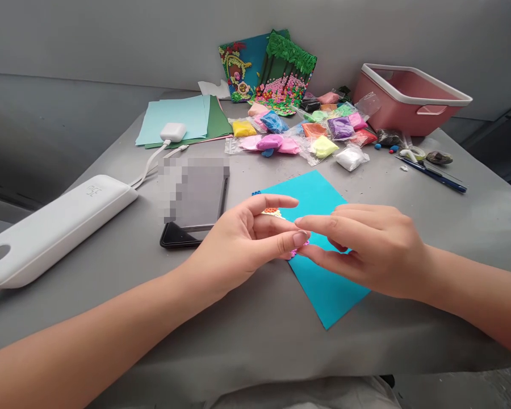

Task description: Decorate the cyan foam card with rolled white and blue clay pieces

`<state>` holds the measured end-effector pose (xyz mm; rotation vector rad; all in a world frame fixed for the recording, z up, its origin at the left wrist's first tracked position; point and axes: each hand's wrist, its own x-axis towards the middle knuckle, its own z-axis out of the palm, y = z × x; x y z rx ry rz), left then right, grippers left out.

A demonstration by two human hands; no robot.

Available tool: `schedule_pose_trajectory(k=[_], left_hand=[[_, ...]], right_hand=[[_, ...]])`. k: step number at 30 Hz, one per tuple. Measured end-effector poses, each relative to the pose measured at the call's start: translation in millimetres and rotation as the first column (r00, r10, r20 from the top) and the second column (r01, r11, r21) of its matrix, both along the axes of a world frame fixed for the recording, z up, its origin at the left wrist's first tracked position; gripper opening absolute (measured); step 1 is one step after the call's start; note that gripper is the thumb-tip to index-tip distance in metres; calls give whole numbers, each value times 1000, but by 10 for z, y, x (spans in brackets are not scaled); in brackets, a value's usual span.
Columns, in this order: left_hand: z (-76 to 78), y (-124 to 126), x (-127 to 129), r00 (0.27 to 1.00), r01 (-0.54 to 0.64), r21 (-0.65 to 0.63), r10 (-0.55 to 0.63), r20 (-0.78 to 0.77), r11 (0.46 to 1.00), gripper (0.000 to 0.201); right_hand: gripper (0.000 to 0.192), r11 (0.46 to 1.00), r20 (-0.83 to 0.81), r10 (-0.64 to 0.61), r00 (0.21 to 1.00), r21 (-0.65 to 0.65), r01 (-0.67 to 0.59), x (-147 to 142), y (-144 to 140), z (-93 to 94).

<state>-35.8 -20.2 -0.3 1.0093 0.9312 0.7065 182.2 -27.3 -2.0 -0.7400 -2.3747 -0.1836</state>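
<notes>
Both hands meet over a turquoise square sheet of craft paper (319,250) lying on the grey table (409,216). The left hand (242,241) has its fingers stretched toward the right hand (366,244), and the fingertips of both pinch together on a tiny pink bit of modelling clay (300,245), mostly hidden between them. Just beyond the pinch, small orange clay pieces (271,212) sit on the sheet. To the left of the pinch lies a black smartphone (193,213), and further left a long white plastic case (55,227). Far beyond the pinch are bags of coloured clay (306,133), a clay-decorated picture (268,71) and a pink plastic basket (409,99).
</notes>
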Motion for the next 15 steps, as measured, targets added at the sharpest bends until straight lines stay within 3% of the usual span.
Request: schedule_pose_trajectory(k=[8, 15], left_hand=[[-17, 7, -3, 999, 14, 71, -12, -32, 997, 53], [-3, 6, 2, 1000, 5, 19, -5, 3, 1000, 58]], right_hand=[[2, 1000, -20, -2, 1000, 24, 2, -23, -33, -22], [9, 1000, -49, -18, 999, 21, 19, -21, -31, 3]])
